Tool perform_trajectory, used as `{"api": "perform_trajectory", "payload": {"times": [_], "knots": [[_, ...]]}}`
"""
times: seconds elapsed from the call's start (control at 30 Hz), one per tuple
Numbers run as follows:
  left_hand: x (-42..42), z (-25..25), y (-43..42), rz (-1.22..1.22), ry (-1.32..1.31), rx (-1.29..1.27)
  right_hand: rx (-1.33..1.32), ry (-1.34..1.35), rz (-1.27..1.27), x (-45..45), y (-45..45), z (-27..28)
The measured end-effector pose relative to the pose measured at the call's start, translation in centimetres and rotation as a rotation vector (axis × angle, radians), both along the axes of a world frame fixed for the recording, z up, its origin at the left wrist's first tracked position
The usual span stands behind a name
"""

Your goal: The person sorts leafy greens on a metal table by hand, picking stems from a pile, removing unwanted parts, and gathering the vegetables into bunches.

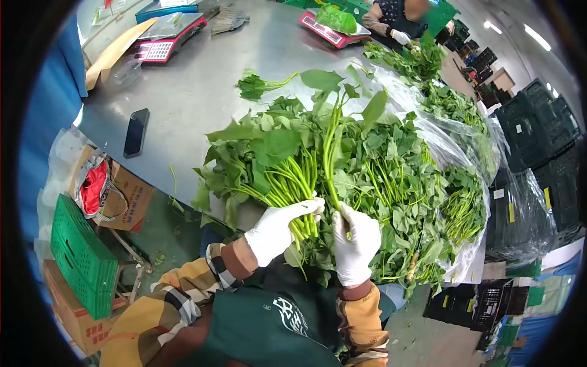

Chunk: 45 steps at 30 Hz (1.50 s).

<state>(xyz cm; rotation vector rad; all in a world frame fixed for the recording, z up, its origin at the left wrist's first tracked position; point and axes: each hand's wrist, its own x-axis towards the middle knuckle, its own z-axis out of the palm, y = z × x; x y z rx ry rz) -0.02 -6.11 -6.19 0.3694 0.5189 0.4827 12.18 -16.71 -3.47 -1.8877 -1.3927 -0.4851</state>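
My left hand point(275, 229), in a white glove, is wrapped round a bunch of green stems point(292, 182) with broad leaves fanning out above it. Pinched in my white-gloved right hand point(356, 241) are a few longer stems point(332, 147), held upright just right of the bunch. Both hands are over the front edge of the metal table. Behind and to the right of them spreads a large heap of leafy greens point(391, 177), partly on clear plastic sheeting. A small separate bunch point(257, 85) lies behind the heap.
A phone point(136, 133) lies on the metal table point(183, 79) at left. Two red scales point(170, 40) point(332, 30) stand farther back. Across the table, a co-worker's gloved hand point(400, 37) touches greens. Green crates point(82, 257) stand lower left, black crates point(538, 125) at right.
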Motion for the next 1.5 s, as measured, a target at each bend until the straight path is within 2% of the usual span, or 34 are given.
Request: {"api": "perform_trajectory", "payload": {"times": [0.13, 0.23, 0.33, 0.43, 0.53, 0.6, 0.63, 0.67, 0.73, 0.83, 0.87, 1.0, 1.1, 1.13, 1.17, 1.23, 1.27, 1.3, 1.33, 1.4, 1.47, 1.5], "knots": [[0.2, 0.0, -0.8, 0.046, 0.063, 0.090, -0.067, -0.130, 0.065, -0.7, -0.2, -1.0], [0.0, -0.1, -0.9, 0.078, 0.091, 0.119, -0.066, 0.002, 0.210, -0.6, -0.3, -1.2], [-0.1, 0.0, -1.0, 0.090, 0.119, 0.147, -0.098, 0.008, 0.259, -0.7, -0.4, -1.2], [0.0, 0.0, -0.8, 0.052, 0.126, 0.134, -0.086, -0.019, 0.265, -0.8, -0.6, -0.2], [-0.2, 0.0, -0.5, 0.008, 0.112, 0.114, -0.102, 0.108, 0.264, -0.6, -1.0, -0.7], [0.0, -0.6, -0.4, 0.004, 0.060, 0.126, -0.284, 0.150, 0.101, -0.5, -1.8, 0.5], [-0.1, -0.5, -0.4, 0.012, 0.051, 0.108, -0.337, 0.254, 0.113, 0.3, -2.2, 0.2], [-0.3, -0.2, -0.5, 0.018, 0.042, 0.090, -0.558, 0.298, 0.044, 0.7, -2.7, 0.7], [-0.3, 0.0, -0.3, 0.000, 0.036, 0.085, -0.603, 0.397, 0.077, 1.7, -3.0, 0.2], [-0.2, -0.4, -0.1, -0.047, 0.095, 0.116, -0.286, 1.139, 0.120, 0.9, -2.0, 0.8], [-0.1, -0.2, -0.4, -0.056, 0.096, 0.137, -0.216, 1.240, 0.125, 0.6, -1.4, 1.5], [0.1, -0.1, -1.4, -0.061, 0.108, 0.200, -0.116, 1.169, 0.179, 0.4, -0.7, -0.4], [0.0, -0.4, -1.1, -0.028, 0.080, 0.199, -0.003, 1.163, 0.241, -0.7, -0.7, 0.4], [-0.1, -0.5, -0.7, -0.001, 0.088, 0.325, 0.056, 1.161, 0.256, -1.1, -1.0, 1.0], [0.0, -0.9, 0.0, 0.030, 0.085, 0.326, 0.075, 1.171, 0.317, -1.1, -1.6, 1.2], [-0.3, -0.7, 2.0, 0.070, -0.010, 0.109, -0.095, 1.107, 0.411, 0.0, -3.5, 2.3], [-0.4, -0.3, 2.9, 0.098, -0.037, 0.082, -0.216, 1.038, 0.477, 1.1, -4.2, 2.6], [-0.6, 0.0, 3.4, 0.111, -0.070, 0.033, -0.529, 1.030, 0.372, 2.2, -4.7, 3.9], [-0.7, 0.3, 3.5, 0.124, -0.100, -0.016, -0.520, 0.906, 0.417, 4.3, -5.6, 1.2], [-0.7, 1.5, 3.2, 0.101, -0.066, -0.041, -0.538, 0.505, 0.056, 7.8, -6.6, -0.2], [-1.1, 1.3, 2.7, 0.062, -0.036, -0.049, -0.365, 0.744, -0.245, 11.5, -5.6, -1.6], [-1.1, 1.4, 2.4, 0.044, -0.040, -0.069, -0.311, 0.704, -0.282, 13.3, -4.9, -2.8]]}}
